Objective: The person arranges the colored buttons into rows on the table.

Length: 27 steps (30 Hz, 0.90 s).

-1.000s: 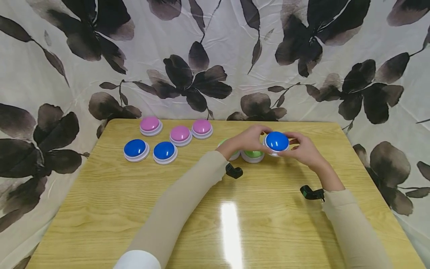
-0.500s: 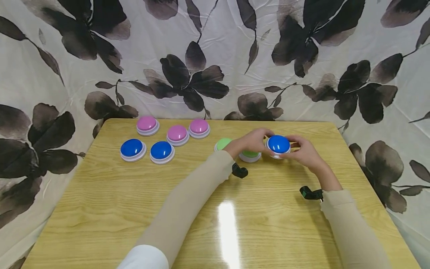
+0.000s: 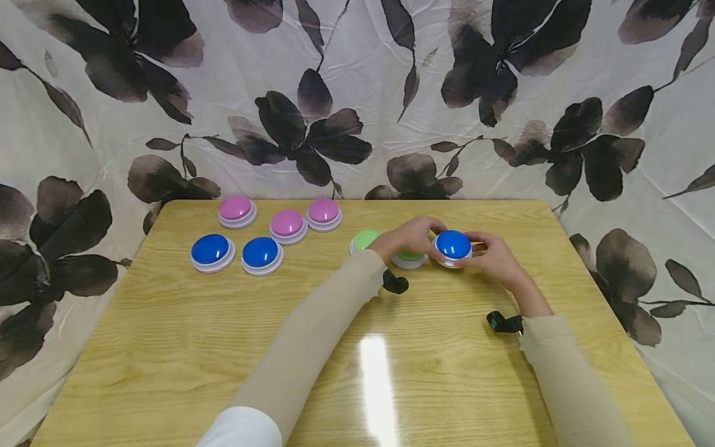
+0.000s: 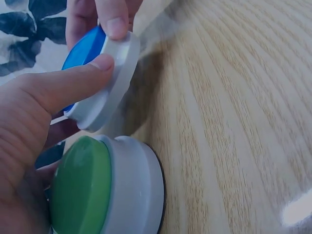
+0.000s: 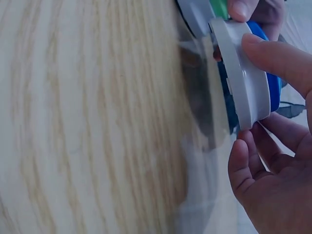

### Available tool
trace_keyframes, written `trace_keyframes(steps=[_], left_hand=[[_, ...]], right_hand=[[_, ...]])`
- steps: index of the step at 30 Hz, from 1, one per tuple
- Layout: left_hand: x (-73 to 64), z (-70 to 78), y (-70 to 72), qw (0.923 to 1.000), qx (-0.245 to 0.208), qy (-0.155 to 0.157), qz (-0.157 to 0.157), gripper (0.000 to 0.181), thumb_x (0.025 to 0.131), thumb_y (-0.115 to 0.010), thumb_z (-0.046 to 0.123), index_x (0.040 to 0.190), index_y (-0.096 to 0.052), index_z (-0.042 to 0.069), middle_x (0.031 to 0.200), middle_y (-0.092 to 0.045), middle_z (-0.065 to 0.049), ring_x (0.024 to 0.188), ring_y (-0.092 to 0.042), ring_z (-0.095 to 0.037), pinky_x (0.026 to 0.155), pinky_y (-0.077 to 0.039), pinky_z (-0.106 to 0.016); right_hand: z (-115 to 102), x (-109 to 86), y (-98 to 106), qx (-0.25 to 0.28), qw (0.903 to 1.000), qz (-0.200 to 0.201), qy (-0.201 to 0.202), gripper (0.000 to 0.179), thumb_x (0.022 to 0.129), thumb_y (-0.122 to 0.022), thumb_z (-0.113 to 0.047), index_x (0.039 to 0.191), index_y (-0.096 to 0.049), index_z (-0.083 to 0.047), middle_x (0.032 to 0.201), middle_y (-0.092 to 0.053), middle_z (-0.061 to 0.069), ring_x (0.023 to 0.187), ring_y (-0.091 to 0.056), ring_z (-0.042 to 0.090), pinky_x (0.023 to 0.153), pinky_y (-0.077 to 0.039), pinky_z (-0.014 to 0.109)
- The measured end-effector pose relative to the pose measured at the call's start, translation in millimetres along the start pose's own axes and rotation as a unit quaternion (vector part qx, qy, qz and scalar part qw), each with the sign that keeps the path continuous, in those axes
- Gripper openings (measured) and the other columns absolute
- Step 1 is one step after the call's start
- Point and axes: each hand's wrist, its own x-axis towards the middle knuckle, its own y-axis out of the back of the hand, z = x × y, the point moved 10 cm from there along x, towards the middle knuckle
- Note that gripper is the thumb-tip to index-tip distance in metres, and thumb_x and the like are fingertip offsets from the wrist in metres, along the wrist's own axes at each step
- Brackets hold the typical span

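Blue-domed push button (image 3: 453,244): raised just clear of the table (image 3: 447,347), toward the far edge, nearer the right corner. Left hand (image 3: 412,239) and right hand (image 3: 494,257) both pinch its white base (image 5: 249,83) from opposite sides. Sound handling calls for even pressure, a level base and left-hand clearance from the adjacent green-domed button (image 4: 80,187). Pink-domed buttons (image 3: 287,223) stand toward the far-left corner.

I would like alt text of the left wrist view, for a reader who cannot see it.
A left hand and a right hand together hold a white-based blue button above a wooden table. Lower in the picture, a green button rests on the table.
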Motion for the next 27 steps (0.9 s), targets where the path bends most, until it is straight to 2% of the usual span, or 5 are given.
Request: trace_keyframes(steps=[10, 15, 19, 27], left_hand=[[3.6, -6.7, -4.2, 0.9998, -0.002, 0.005, -0.020, 0.075, 0.074, -0.086, 0.035, 0.138, -0.055, 0.011, 0.131, -0.058, -0.002, 0.116, -0.053, -0.015, 0.098, -0.043, -0.032], [4.2, -13.7, -1.5, 0.9998, 0.003, 0.011, -0.014, 0.074, 0.074, -0.086, 0.035, 0.138, -0.055, 0.012, 0.129, -0.059, -0.001, 0.114, -0.054, -0.015, 0.096, -0.044, -0.030], [4.7, -17.1, -2.1, 0.9997, 0.015, 0.011, -0.018, 0.074, 0.075, -0.085, 0.037, 0.138, -0.054, 0.012, 0.130, -0.059, -0.001, 0.115, -0.053, -0.015, 0.098, -0.043, -0.030], [6.9, -19.2, -3.9, 0.9993, 0.033, 0.015, -0.011, 0.075, 0.075, -0.084, 0.040, 0.139, -0.054, 0.014, 0.130, -0.059, 0.001, 0.115, -0.053, -0.013, 0.098, -0.042, -0.030]], right_hand=[[10.2, 1.1, -4.5, 0.012, 0.9998, 0.014, -0.011, 0.079, 0.075, -0.086, -0.029, 0.139, -0.048, -0.002, 0.131, -0.053, 0.015, 0.111, -0.051, 0.031, 0.092, -0.045, 0.044], [5.8, 5.8, -8.5, 0.015, 0.9998, 0.014, -0.003, 0.080, 0.074, -0.087, -0.030, 0.138, -0.049, -0.002, 0.129, -0.055, 0.016, 0.111, -0.052, 0.031, 0.094, -0.044, 0.046], [6.3, 9.0, -10.6, 0.020, 0.9997, 0.016, -0.003, 0.078, 0.074, -0.087, -0.025, 0.138, -0.049, -0.001, 0.129, -0.056, 0.017, 0.111, -0.053, 0.031, 0.094, -0.044, 0.044], [11.7, 10.1, -11.3, 0.028, 0.9993, 0.000, -0.025, 0.082, 0.074, -0.087, -0.023, 0.141, -0.045, -0.001, 0.132, -0.052, 0.019, 0.115, -0.051, 0.034, 0.097, -0.042, 0.046]])
